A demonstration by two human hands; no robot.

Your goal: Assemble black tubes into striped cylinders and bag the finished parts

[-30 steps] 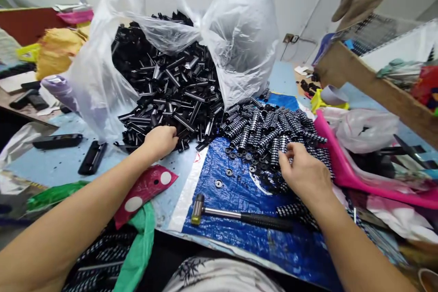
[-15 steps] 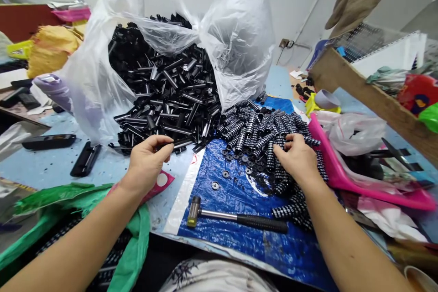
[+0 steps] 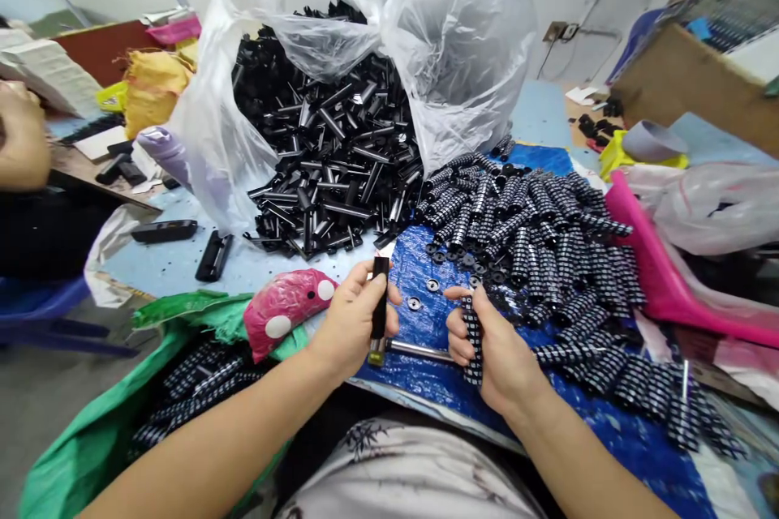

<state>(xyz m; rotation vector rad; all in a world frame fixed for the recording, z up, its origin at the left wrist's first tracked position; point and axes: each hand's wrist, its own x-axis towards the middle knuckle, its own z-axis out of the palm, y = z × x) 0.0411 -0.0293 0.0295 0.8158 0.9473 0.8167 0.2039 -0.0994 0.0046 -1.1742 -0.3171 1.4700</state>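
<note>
Upright in my left hand (image 3: 350,320) is a slim black plastic handle piece (image 3: 380,304), held between thumb and fingers. My right hand (image 3: 499,353) has its fingers wrapped round a black tube with rows of white dots (image 3: 471,336). The two parts are apart, facing each other above the blue sheet (image 3: 407,401). Behind my hands lies a hammer (image 3: 426,351), its grip hidden by my right hand. Small round discs (image 3: 432,285) lie just beyond. A heap of dotted tubes (image 3: 529,235) spreads to the right, and glossy black pieces (image 3: 332,195) are piled ahead.
A clear plastic bag (image 3: 462,40) stands round the black pile. On the right is a pink tray (image 3: 639,268); at lower left, a green sack (image 3: 79,438) holds dotted tubes. A pink bundle (image 3: 286,304) rests by my left forearm. Another person's arm (image 3: 24,138) shows far left.
Both hands have come back towards me and closer together. My left hand has brought a black piece from the pile; my right hand now holds a dotted tube from the heap. The view has shifted left.
</note>
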